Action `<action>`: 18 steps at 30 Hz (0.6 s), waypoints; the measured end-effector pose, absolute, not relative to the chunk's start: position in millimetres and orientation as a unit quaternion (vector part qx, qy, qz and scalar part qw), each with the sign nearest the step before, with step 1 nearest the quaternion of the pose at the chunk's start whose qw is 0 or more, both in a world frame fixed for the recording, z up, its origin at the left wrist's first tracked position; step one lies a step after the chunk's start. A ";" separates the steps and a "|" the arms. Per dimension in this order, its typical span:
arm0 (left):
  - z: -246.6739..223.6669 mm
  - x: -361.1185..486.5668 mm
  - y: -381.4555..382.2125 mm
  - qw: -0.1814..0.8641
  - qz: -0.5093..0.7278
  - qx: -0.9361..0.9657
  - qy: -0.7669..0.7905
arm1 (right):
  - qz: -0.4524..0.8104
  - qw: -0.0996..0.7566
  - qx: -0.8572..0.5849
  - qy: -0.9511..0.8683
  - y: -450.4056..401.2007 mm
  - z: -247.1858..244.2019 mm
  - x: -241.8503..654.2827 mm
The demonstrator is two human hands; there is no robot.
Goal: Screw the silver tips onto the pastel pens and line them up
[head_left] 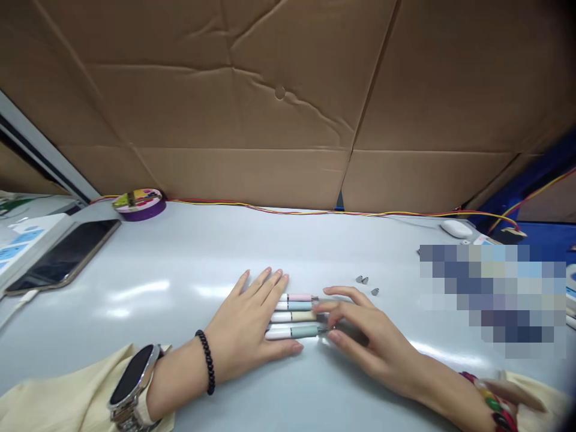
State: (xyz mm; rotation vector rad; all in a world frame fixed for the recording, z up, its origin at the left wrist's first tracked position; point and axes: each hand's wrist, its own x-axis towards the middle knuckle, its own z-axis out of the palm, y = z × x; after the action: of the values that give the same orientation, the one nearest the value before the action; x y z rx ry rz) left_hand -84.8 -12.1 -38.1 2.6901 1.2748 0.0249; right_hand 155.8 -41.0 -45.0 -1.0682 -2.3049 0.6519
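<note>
Several white pens lie side by side on the table, with a pink barrel [299, 297], a light blue barrel [300, 306], a pale yellow barrel [302, 316] and a green barrel [304, 331]. My left hand [252, 315] lies flat over their left ends, fingers spread, the thumb below the green pen; those ends are hidden. At the right ends is my right hand [360, 324], its fingers bent and apart, thumb and index close to the metal tips. Small grey metal pieces [375, 291] rest beyond my right hand.
A phone [63, 255] with a white cable lies at the left beside a white box [31, 240]. Behind are a purple round tin [140, 205], red and yellow wires [279, 212] and a cardboard wall [225, 120]. A white case [456, 228] and a pixelated area are at the right.
</note>
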 end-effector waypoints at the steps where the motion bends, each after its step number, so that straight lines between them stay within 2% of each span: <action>1: -38.4 -84.9 -12.3 0.081 0.012 0.900 0.428 | 0.246 0.257 -0.390 -0.850 -41.5 -44.6 155.9; 18: -38.6 -84.7 -13.6 0.089 -0.003 0.897 0.433 | 0.268 0.243 -0.379 -0.852 -42.4 -41.9 154.6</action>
State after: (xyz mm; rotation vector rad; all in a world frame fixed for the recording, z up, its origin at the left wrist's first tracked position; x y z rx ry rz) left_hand -84.7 -13.6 -38.6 2.6687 1.2899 -0.0084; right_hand 154.6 -42.4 -41.9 -1.0360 -2.3274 0.7330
